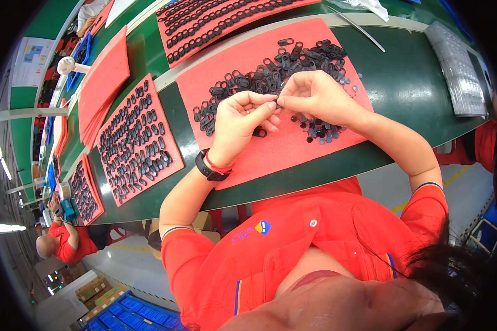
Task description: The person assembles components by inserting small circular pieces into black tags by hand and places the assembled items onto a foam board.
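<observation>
My left hand (241,122) and my right hand (321,98) meet over a red foam mat (237,168). Thumb and forefinger of each are pinched together, fingertips touching or nearly so. Whatever they grip between them is too small and covered to make out. Just beyond the fingers lies a loose heap of black oval parts with looped ends (268,77). One such black part (259,132) rests on the mat beside my left fingers. Below my right hand, small round dark discs (321,131) are scattered, some shiny grey, others black.
Foam boards bearing rows of black parts lie left (174,149) and at the back (204,43). Nearby are stacked red sheets (102,83) and a white fan (66,65). A thin metal tool (364,34) and clear plastic trays (455,71) sit right. A co-worker (66,243) is at far left.
</observation>
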{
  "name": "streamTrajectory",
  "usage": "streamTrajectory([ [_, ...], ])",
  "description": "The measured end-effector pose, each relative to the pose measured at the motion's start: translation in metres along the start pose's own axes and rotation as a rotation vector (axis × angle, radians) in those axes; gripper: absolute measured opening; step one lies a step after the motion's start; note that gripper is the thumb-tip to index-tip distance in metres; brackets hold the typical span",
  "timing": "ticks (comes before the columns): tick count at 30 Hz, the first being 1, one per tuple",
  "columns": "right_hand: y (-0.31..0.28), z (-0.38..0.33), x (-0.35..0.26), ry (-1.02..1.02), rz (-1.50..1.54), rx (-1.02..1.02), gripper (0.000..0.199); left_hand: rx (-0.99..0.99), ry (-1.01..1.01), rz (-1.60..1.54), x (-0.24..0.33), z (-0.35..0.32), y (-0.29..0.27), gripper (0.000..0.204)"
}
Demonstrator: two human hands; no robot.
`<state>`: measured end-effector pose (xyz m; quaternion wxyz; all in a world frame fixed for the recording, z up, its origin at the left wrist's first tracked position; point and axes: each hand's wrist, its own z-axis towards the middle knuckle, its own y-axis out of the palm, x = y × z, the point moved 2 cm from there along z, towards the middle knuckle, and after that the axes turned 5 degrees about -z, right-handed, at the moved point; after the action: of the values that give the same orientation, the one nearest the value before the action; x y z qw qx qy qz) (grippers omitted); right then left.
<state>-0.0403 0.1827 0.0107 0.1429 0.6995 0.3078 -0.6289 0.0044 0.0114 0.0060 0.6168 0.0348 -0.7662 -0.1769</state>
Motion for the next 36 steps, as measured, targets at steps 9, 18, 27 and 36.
streamTrajectory([
  [9,0.002,0.0,0.003,0.011,-0.032,-0.038,0.019,0.004,0.014,-0.028,-0.002,-0.001,0.0,0.011],
  [18,0.005,-0.001,0.002,0.012,-0.017,0.013,0.021,0.023,-0.044,-0.043,-0.003,-0.002,0.002,0.012],
  [27,0.008,0.0,0.004,-0.002,-0.041,0.037,0.02,0.032,-0.05,-0.089,-0.007,0.0,0.0,0.011],
  [36,0.014,0.0,0.009,-0.032,-0.058,0.068,0.019,0.04,-0.059,-0.119,-0.009,0.0,-0.002,0.011],
])
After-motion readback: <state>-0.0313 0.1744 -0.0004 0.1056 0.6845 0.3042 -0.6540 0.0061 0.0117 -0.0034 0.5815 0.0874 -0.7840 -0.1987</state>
